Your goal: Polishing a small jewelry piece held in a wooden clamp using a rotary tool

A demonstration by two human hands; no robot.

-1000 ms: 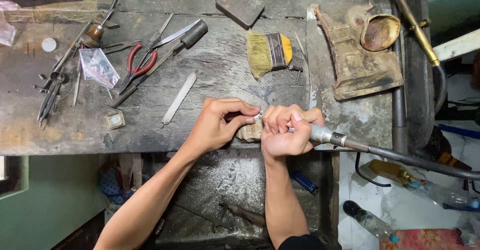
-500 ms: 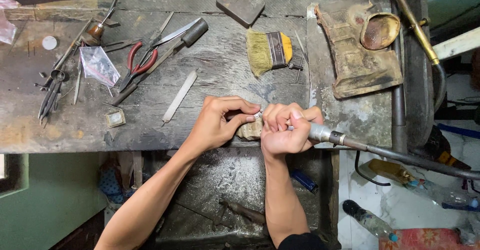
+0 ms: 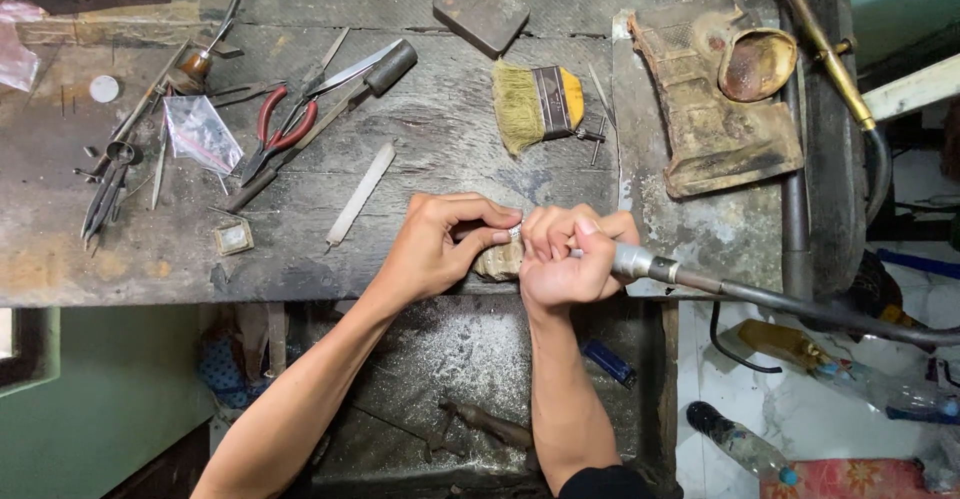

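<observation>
Both hands (image 3: 505, 249) curled, knuckles touching

Brush (image 3: 535, 104) on bench (image 3: 450, 169), right of pliers (image 3: 278, 137)

Little movement over the last second; left hand (image 3: 440, 244) has shifted slightly toward the worktop's (image 3: 420, 129) front edge and its fingers have curled tighter, thumb and forefinger now pinching a small silvery ring (image 3: 515, 230) that shows more clearly than before; right hand (image 3: 565, 259) has rolled a touch, knuckles bunched closer to the left fingertips, so the two hands now touch above the worn wooden peg (image 3: 497, 261) at the front edge; rotary handpiece (image 3: 640, 262) has dropped a little at its metal collar, shaft running off toward the right edge at a marginally flatter angle.
</observation>
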